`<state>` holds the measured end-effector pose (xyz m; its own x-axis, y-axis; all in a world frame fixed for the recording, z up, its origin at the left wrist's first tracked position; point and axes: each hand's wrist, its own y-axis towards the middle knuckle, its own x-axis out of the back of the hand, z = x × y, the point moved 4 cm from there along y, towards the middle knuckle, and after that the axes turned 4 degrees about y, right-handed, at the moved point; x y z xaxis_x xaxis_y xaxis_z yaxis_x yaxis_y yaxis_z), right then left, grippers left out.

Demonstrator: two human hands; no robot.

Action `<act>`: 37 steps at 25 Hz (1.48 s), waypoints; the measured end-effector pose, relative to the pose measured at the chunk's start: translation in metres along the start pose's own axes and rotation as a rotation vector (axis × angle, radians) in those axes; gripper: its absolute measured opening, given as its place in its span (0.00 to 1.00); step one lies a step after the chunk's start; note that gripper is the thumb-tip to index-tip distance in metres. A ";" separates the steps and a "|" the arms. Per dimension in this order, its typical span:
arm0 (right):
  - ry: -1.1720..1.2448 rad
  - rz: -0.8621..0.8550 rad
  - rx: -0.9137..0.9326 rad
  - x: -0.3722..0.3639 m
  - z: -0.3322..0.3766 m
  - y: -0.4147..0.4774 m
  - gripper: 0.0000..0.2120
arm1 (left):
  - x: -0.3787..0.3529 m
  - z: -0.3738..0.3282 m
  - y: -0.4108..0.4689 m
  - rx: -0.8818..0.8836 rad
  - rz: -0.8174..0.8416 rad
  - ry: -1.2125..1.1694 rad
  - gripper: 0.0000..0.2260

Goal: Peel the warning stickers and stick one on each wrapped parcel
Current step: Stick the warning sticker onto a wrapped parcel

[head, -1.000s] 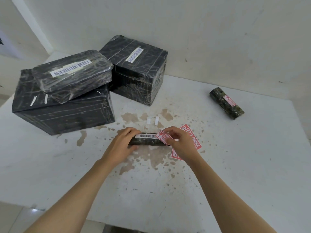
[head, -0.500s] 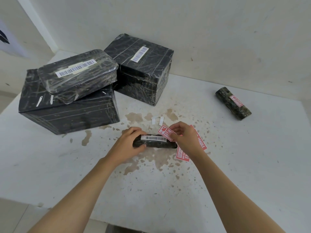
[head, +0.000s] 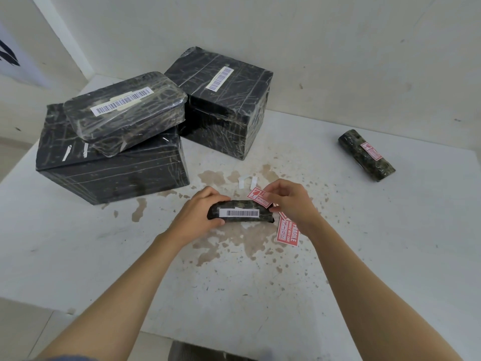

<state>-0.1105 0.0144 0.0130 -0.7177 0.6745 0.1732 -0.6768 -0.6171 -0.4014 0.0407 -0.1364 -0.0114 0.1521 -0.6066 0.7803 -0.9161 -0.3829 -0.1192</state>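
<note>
A small black wrapped parcel [head: 242,212] with a white barcode label lies on the white table [head: 364,243]. My left hand [head: 200,212] grips its left end. My right hand [head: 291,201] pinches a red warning sticker [head: 256,196] just above the parcel's right end. More red FRAGILE stickers [head: 287,231] lie on the table under my right wrist. At the far right lies a small wrapped parcel [head: 365,158] that bears a red sticker. Three bigger black parcels stand at the back left: a large box [head: 112,168], a flat one [head: 125,110] on top of it, and a cube [head: 223,105].
Two small white paper strips [head: 247,182] lie just beyond my hands. Brown stains mark the table's middle. A white wall runs close behind the parcels. The table's front edge is near my elbows, with floor below.
My right hand has lifted the red sticker off the parcel's top and now holds it slightly above the right end. The parcel has turned so its barcode faces me more.
</note>
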 end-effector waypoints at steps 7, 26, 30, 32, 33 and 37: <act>-0.164 0.053 -0.010 0.000 0.006 -0.001 0.03 | 0.006 -0.003 0.005 -0.021 -0.047 0.178 0.19; -0.408 0.226 -0.027 -0.013 0.000 0.014 0.04 | -0.025 -0.018 0.005 0.110 -0.263 -0.006 0.14; -0.426 0.220 0.008 -0.015 0.000 0.021 0.04 | -0.034 -0.019 0.008 0.144 -0.350 -0.002 0.13; -0.433 0.221 0.008 -0.016 0.001 0.025 0.04 | -0.036 -0.019 0.009 0.136 -0.394 -0.002 0.12; -0.435 0.224 0.007 -0.016 0.001 0.026 0.04 | -0.036 -0.019 0.009 0.135 -0.404 0.000 0.14; -0.443 0.249 0.001 -0.016 0.002 0.029 0.04 | -0.041 -0.017 0.007 0.100 -0.424 0.043 0.23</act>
<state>-0.1189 -0.0150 0.0000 -0.8579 0.2699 0.4373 -0.4760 -0.7380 -0.4783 0.0220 -0.1024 -0.0336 0.4897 -0.3523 0.7976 -0.7349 -0.6590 0.1601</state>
